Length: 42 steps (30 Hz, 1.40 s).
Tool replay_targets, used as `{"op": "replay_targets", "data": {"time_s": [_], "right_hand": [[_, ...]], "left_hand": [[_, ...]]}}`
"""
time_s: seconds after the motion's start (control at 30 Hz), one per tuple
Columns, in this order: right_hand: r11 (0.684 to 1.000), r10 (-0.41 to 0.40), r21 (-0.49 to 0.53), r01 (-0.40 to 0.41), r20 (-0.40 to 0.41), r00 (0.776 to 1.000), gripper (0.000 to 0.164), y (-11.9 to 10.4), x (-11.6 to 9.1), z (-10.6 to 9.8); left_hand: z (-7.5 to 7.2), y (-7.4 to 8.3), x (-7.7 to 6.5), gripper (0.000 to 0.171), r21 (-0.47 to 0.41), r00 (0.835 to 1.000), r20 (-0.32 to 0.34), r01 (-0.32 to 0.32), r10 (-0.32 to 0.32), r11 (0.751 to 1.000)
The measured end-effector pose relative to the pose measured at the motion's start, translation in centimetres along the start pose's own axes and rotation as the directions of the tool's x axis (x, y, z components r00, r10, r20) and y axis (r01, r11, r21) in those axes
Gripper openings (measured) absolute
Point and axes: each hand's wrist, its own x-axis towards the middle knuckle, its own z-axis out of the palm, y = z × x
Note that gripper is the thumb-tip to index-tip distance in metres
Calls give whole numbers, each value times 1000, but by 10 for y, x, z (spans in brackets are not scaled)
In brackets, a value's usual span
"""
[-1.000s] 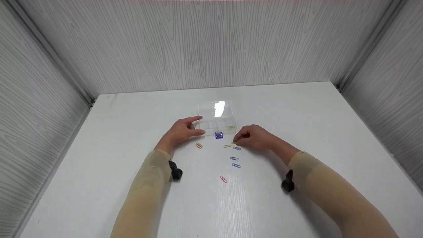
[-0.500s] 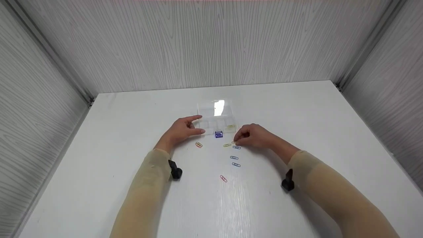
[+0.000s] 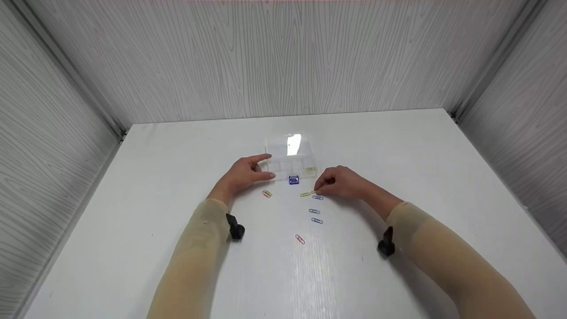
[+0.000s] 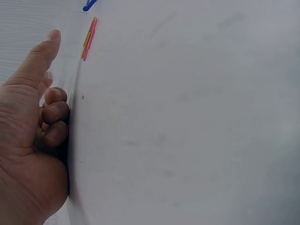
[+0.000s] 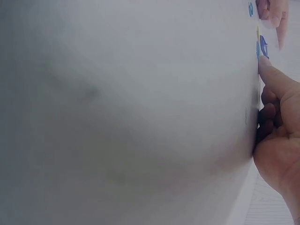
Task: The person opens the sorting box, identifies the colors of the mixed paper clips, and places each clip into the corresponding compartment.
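Note:
A clear plastic compartment box (image 3: 283, 166) stands with its lid (image 3: 277, 146) tipped back. My left hand (image 3: 243, 173) holds its left end, index finger at the rear and thumb at the front corner; the other fingers are curled, as the left wrist view shows. A yellow paper clip (image 3: 310, 169) lies in a right-hand compartment. A purple-blue piece (image 3: 294, 180) sits at the box's front edge. In front of the box's right corner, my right hand (image 3: 339, 181) pinches a yellow paper clip (image 3: 313, 192) close over the table, mostly hidden by the fingertips. Another yellow paper clip (image 3: 305, 194) lies just left of it.
Several blue paper clips (image 3: 314, 211) lie in a column below the right hand. A red paper clip (image 3: 300, 239) is nearer the person. Close together near the left thumb lie a pink and a yellow paper clip (image 4: 89, 40). Wood-grain panels (image 3: 283, 57) enclose the white table (image 3: 199, 137).
My right fingertips and the yellow paper clip in them have shifted only slightly to the right. The left hand and the box stay in place.

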Motion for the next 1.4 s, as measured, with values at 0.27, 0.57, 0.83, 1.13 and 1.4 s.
{"op": "replay_targets", "data": {"time_s": [0.27, 0.57, 0.83, 1.13, 1.4], "right_hand": [[1000, -18, 9, 18, 8, 1000, 4, -1, -2, -1], [1000, -7, 3, 7, 16, 1000, 4, -1, -3, 0], [1000, -11, -4, 11, 0, 1000, 8, 1, -3, 1], [999, -2, 43, 3, -16, 1000, 10, 4, -4, 1], [987, 52, 156, -44, -47, 998, 12, 1, -2, -1]], "left_hand": [[1, -2, 0, 73, -5, 1000, -2, -19, 19, 1000], [3, -2, -2, 73, -5, 1000, -5, -21, 21, 1000], [4, -1, -2, 73, -2, 1000, -7, -14, 14, 1000], [5, -1, -2, 72, -3, 1000, -9, -21, 21, 1000], [2, 2, -2, 72, 2, 1000, -6, -1, 1, 1000]]}}
